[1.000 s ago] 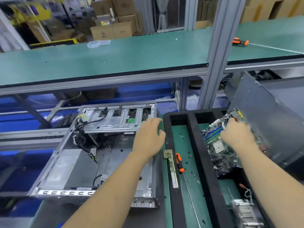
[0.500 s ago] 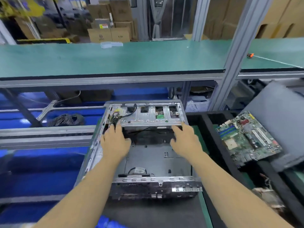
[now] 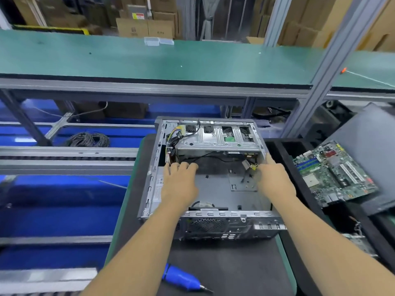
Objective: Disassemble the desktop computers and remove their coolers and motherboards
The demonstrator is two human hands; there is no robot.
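Cable coil (image 3: 88,139) far left. Blue screwdriver (image 3: 183,279) near edge of desk (image 3: 235,270). Open computer case (image 3: 210,174) centre – left hand (image 3: 178,184) and right hand (image 3: 274,180) inside, fingers relaxed, holding nothing. Motherboard (image 3: 333,174) right, in black tray (image 3: 284,159).

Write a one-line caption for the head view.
Both hands, left and right, reach into the emptied computer case; removed motherboard lies right.

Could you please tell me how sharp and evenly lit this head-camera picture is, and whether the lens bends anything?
Head view: wide-angle bending curves the green bench edge and tilts the grey post; the computer case and motherboard are fairly sharp, the cardboard boxes soft; lighting is even, with no harsh glare.
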